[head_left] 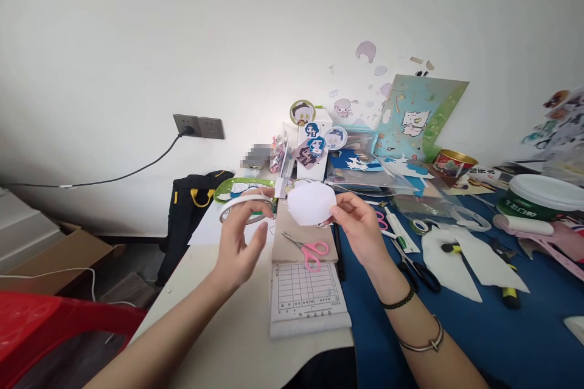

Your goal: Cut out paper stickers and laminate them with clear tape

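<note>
Cut-out (312, 203), white, is held up just beyond the pad (312, 292), pinched at its right edge between thumb and fingers of the right hand (360, 225). Rounded outline is already there, so trimming is judged mostly done. No tape is seen on the facing side; the rear is hidden, so what is left there cannot be told. Tape roll (233, 201) is looped at the fingers of the left hand (238, 242), beyond and left of the pad; thumb and forefinger are spread, but whether the roll is clasped by the other fingers cannot be told. Roll and cut-out are apart.

Around, near to far: red stool (59, 328) is seen well left of the pad. Pink scissors (305, 249) are laid on the board (283, 249) just beyond the pad, under the hands, so are judged slightly in the way of anything being set down. Right of the pad, black scissors (414, 266) and white sheets (488, 255) are spread; glue tube (401, 231) is placed beyond the black scissors. That side is judged crowded. Farther, tub (538, 197) is placed far right of the pad, box (320, 171) straight beyond it. Leaning card (424, 109) is propped at the wall, beyond and right of the pad.
</note>
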The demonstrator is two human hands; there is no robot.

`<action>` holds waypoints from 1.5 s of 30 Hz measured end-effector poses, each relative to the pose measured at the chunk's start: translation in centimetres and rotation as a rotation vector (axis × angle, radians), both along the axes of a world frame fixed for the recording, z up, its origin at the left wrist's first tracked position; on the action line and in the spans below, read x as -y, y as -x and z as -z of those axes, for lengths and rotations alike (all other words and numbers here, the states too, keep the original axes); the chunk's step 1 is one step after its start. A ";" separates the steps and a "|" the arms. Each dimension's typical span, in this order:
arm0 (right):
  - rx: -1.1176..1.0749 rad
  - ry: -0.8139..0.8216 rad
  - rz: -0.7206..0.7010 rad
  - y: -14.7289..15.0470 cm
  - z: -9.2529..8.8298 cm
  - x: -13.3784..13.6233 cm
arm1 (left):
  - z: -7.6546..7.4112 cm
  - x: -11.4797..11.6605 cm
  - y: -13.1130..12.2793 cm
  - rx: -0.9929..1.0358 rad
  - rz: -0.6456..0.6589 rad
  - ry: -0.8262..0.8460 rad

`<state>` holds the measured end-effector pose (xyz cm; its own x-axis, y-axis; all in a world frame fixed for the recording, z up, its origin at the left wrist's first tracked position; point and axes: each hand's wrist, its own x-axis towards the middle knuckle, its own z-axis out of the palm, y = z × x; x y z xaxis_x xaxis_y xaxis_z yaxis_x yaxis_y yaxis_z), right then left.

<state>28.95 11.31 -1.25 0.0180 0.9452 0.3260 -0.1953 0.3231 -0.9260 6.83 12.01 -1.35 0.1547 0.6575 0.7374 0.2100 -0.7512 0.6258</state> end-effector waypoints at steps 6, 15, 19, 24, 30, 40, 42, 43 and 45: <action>0.236 -0.106 0.028 0.4 -0.4 0.8 | -0.1 -1.3 0.4 0.155 0.129 0.363; 0.300 -0.153 -0.020 1.7 -0.2 1.3 | -1.3 0.8 -1.3 0.063 0.349 0.477; 0.308 -0.038 -0.034 1.6 0.0 0.8 | -1.4 0.8 -1.1 0.104 0.483 0.562; 0.322 0.037 -0.265 2.7 0.5 1.5 | -1.3 1.3 -1.1 0.105 0.575 0.650; 0.195 0.111 -0.318 2.9 0.7 1.6 | -1.4 1.5 -1.1 0.091 0.586 0.661; 0.000 0.051 -0.181 2.1 0.4 1.0 | -1.1 0.6 -0.7 0.125 0.141 0.323; -0.026 0.060 -0.229 2.2 0.6 1.0 | -1.0 0.2 -0.6 0.126 0.151 0.353; -0.041 0.069 -0.246 2.3 0.7 1.1 | -1.0 0.1 -0.6 0.132 0.199 0.404; -0.073 0.082 -0.270 2.3 0.7 1.1 | -1.0 0.1 -0.7 0.158 0.328 0.540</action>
